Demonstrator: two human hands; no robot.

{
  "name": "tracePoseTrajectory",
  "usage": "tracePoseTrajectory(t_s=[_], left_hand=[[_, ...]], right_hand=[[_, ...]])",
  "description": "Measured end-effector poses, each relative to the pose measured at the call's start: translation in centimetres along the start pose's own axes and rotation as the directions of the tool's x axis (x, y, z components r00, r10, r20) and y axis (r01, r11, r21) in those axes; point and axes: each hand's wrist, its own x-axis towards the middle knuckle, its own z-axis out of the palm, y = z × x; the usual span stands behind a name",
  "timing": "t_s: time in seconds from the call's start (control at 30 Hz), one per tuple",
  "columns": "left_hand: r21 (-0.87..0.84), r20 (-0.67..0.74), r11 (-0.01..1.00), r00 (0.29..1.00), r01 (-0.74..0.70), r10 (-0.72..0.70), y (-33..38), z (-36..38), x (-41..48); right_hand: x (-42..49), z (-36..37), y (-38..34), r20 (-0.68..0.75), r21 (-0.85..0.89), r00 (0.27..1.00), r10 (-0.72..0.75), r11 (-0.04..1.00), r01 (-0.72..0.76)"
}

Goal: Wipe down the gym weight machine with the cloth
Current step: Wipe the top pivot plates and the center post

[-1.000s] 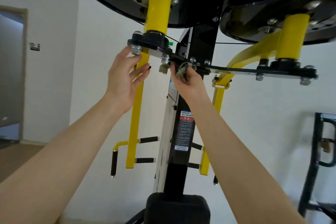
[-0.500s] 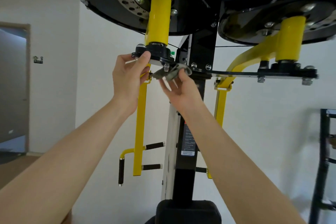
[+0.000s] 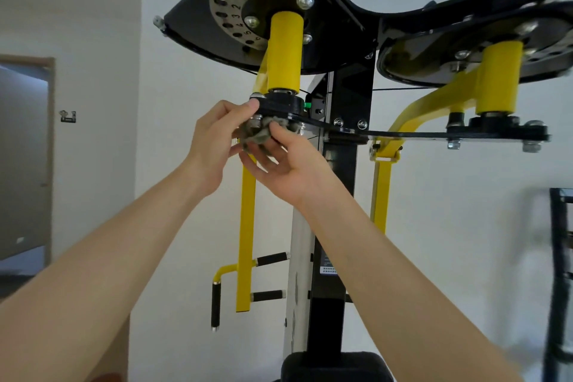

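Observation:
The black and yellow weight machine (image 3: 344, 164) rises in front of me, its black top plates overhead. A yellow pivot cylinder (image 3: 284, 53) sits above a black bearing bracket (image 3: 280, 105). A crumpled grey cloth (image 3: 259, 133) is pressed against the underside of that bracket. My right hand (image 3: 285, 161) holds the cloth from below, thumb up against it. My left hand (image 3: 217, 139) grips the bracket's left edge, its fingers touching the cloth.
A yellow arm (image 3: 246, 226) with black grip handles (image 3: 271, 259) hangs below my hands. A second yellow arm (image 3: 383, 189) hangs at the right under a flat black bar (image 3: 434, 134). A dark rack (image 3: 561, 273) stands at far right, a doorway (image 3: 23, 158) at far left.
My right hand has slid the cloth leftward along the bar to the underside of the left pivot bracket. The left hand has closed in on the bracket edge. My view has tilted upward.

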Motion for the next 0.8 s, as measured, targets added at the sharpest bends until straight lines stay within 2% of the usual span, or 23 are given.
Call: tracePoseTrajectory(t_s=[0.07,0.2,0.33,0.53,0.6,0.67,0.8], left_hand=[[-0.022,-0.003,1.000,1.000,0.001,-0.001,-0.3,0.1,-0.1],[-0.039,-0.059,0.999,0.998,-0.002,-0.001,-0.6,0.8,-0.5],[-0.017,-0.125,1.000,0.992,-0.008,0.005,-0.7,1.5,-0.9],[-0.175,-0.166,0.985,0.986,-0.004,-0.026,-2.8,3.1,-2.7],[-0.219,-0.181,0.974,0.979,0.056,-0.097,-4.5,4.2,-3.5],[-0.186,-0.167,0.974,0.973,0.128,-0.160,-6.2,5.4,-4.1],[-0.107,0.014,0.978,0.984,0.180,-0.180,-7.7,8.7,-4.5]], right_hand=[[-0.3,-0.4,-0.2,-0.002,0.053,1.000,0.000,0.999,0.000],[0.5,-2.4,-2.2,-0.052,0.270,0.997,-0.059,0.960,0.071],[1.7,-4.8,-4.1,-0.131,0.266,0.988,-0.087,0.956,0.119],[2.8,-7.3,-6.4,-0.168,0.292,0.981,-0.095,0.946,0.142],[2.9,-8.4,-6.7,-0.149,0.246,0.987,-0.060,0.965,0.095],[2.6,-9.8,-7.0,-0.129,0.121,0.991,-0.024,0.992,0.040],[0.6,-12.9,-7.5,-0.041,-0.217,0.999,0.017,0.976,-0.025]])
